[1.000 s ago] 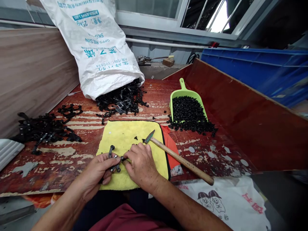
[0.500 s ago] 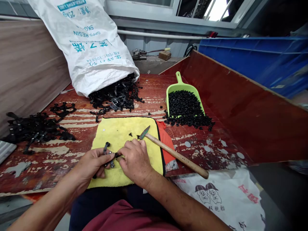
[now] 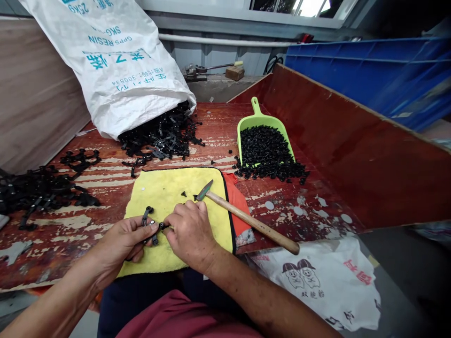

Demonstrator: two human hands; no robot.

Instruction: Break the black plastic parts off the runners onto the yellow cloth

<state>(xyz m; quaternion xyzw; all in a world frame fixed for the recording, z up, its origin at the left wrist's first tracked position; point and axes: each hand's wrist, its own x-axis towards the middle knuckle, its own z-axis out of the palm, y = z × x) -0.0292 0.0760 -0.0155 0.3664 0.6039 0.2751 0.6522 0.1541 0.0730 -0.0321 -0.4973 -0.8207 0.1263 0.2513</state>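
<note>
My left hand pinches a black branched plastic part above a yellow cloth. Close against it, the fingers of my right hand are closed at the end of one arm of the part; a small dark piece shows at the fingertips, mostly hidden, and I cannot tell its kind. A hammer with a wooden handle lies just beyond my right hand, its head on the cloth. Near the hammer head are a couple of small black plugs.
A lime-green dustpan holds many small black plugs, some spilled in front. Similar black parts spill from a white sack, with another pile at left. Wooden boards edge the bench; a blue crate stands beyond.
The whole view has shifted slightly, so things sit a little further left and higher. Both hands keep their grip, close together over the cloth.
</note>
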